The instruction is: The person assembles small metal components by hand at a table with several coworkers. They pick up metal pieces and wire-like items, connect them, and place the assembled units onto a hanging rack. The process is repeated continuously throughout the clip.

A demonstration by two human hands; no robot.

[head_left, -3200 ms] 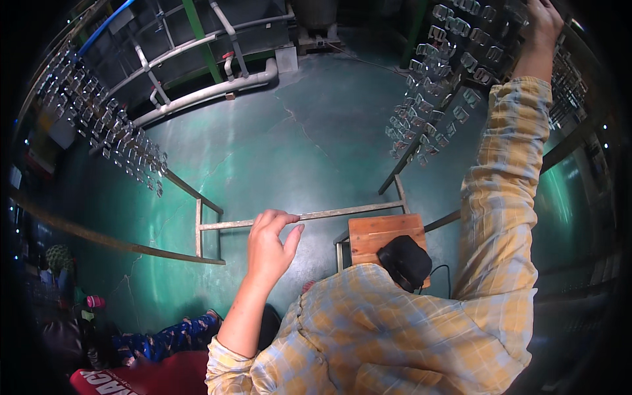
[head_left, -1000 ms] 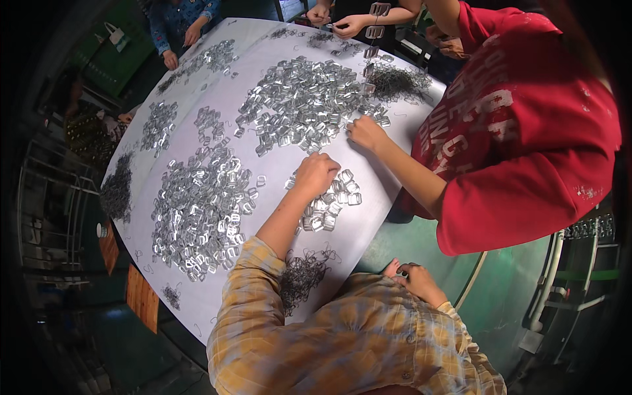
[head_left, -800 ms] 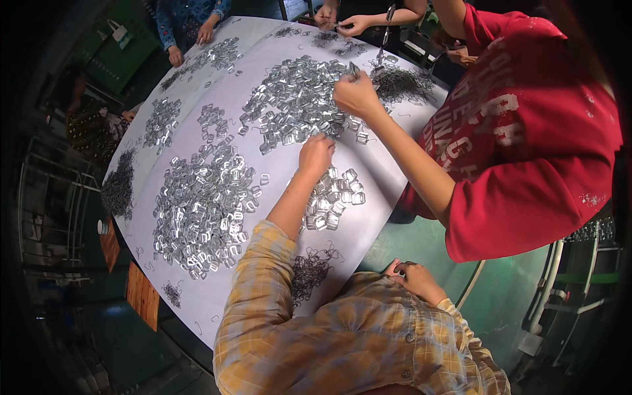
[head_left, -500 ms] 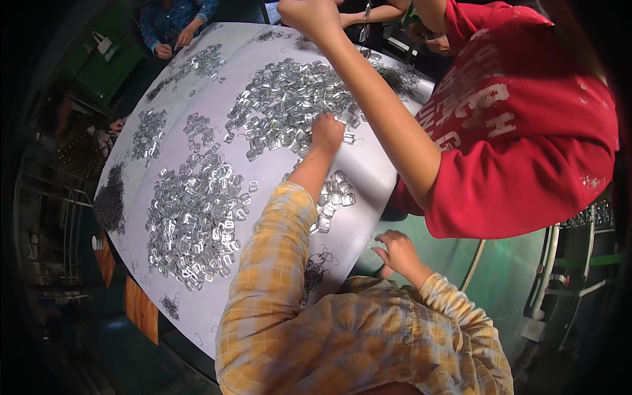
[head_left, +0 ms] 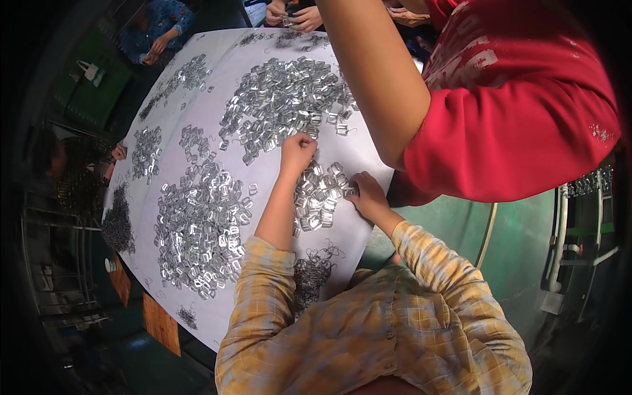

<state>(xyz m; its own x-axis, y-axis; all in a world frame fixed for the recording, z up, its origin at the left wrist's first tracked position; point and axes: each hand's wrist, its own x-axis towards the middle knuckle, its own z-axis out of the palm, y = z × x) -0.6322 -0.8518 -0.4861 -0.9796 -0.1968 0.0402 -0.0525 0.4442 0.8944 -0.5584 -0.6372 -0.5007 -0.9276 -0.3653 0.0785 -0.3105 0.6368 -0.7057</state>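
Note:
A white table (head_left: 197,99) is covered with heaps of small shiny metal clips. My left hand (head_left: 297,150) reaches forward with curled fingers to the near edge of the big heap of clips (head_left: 283,108); nothing shows in its grasp. My right hand (head_left: 368,195) lies flat at the table's edge, fingertips touching a small pile of clips (head_left: 317,196). Both my sleeves are yellow plaid. A dark tangle of thin wire hooks (head_left: 313,273) lies just in front of my chest.
A co-worker in a red sleeve (head_left: 513,112) stretches a bare arm (head_left: 375,72) across the table above my hands. Other people's hands (head_left: 293,13) work at the far edge. Another wide heap of clips (head_left: 201,230) lies to the left. A green floor (head_left: 461,224) is at the right.
My right hand has come up from below the table's edge onto the small pile. My left hand has moved farther toward the big heap. The co-worker's arm has lifted and swung across.

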